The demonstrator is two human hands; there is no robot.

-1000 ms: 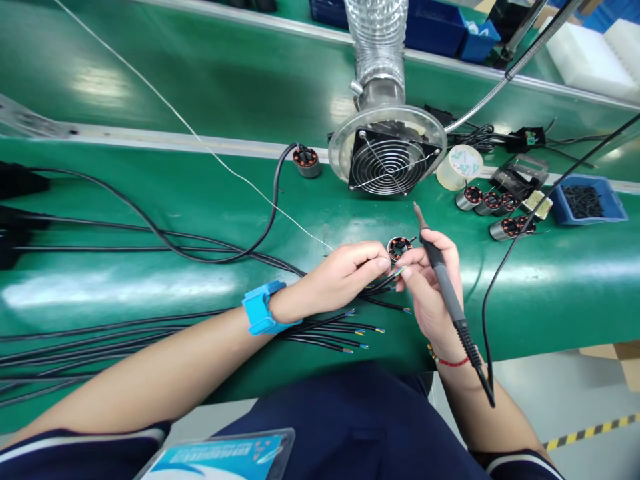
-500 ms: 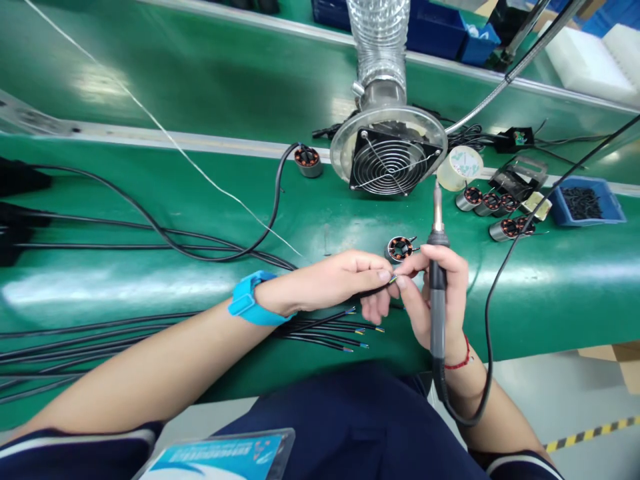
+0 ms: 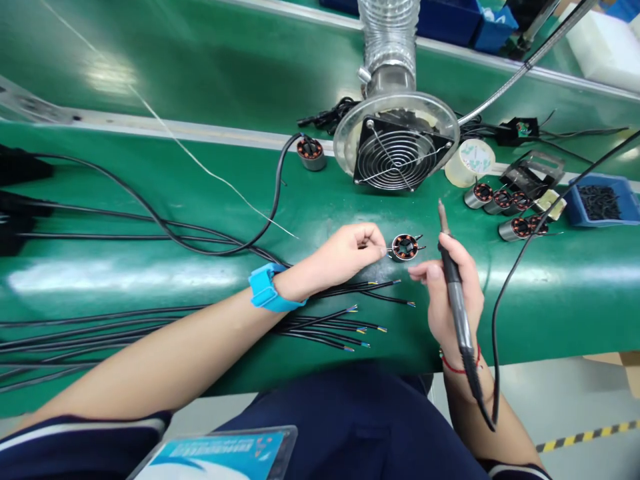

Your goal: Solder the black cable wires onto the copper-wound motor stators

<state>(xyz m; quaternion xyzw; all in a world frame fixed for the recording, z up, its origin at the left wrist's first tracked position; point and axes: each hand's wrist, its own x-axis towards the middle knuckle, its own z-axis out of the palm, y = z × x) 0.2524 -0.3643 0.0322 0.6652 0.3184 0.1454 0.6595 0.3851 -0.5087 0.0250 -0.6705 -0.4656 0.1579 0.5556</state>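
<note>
My left hand (image 3: 356, 252), with a blue band at the wrist, pinches a thin wire lead at the left side of a small motor stator (image 3: 405, 248). This stator is a metal ring with copper windings, flat on the green bench. In my right hand (image 3: 453, 290) is a soldering iron (image 3: 456, 293), its tip pointing up and away, apart from the stator. The right index finger and thumb reach toward the stator without touching it. Beneath my left wrist and in front of it lie black cables (image 3: 330, 327) with stripped, coloured wire ends.
A fume extractor fan (image 3: 397, 157) hangs behind the stator. To the right stand several more stators (image 3: 500, 199), a tape roll (image 3: 470, 162) and a blue bin (image 3: 600, 200) of black parts. One cabled stator (image 3: 311, 153) sits at the back. Solder wire (image 3: 215, 175) stretches across the left.
My left hand has let go of a cable end and moved up to the stator's lead. My right hand has drawn away to the right, and the soldering iron now leans left.
</note>
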